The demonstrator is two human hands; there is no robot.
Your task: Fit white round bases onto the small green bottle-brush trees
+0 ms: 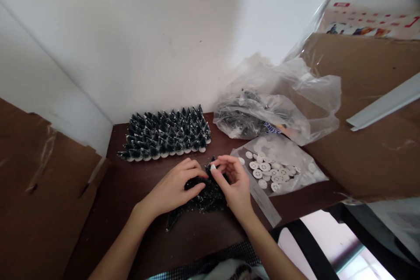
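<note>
My left hand point(175, 186) is closed around a small dark bottle-brush tree point(200, 182) lying over a loose pile of the same trees point(205, 199) on the dark brown table point(138, 188). My right hand point(233, 181) pinches a small white round base point(213, 167) at the tree's end, fingers curled. Both hands meet at the middle of the table, close to my body.
Rows of several finished trees on white bases point(167, 133) stand at the back by the white wall. An open plastic bag of white discs point(278, 168) lies right of my hands. A larger clear bag of dark trees point(262, 116) sits behind it. Cardboard panels point(367, 140) flank both sides.
</note>
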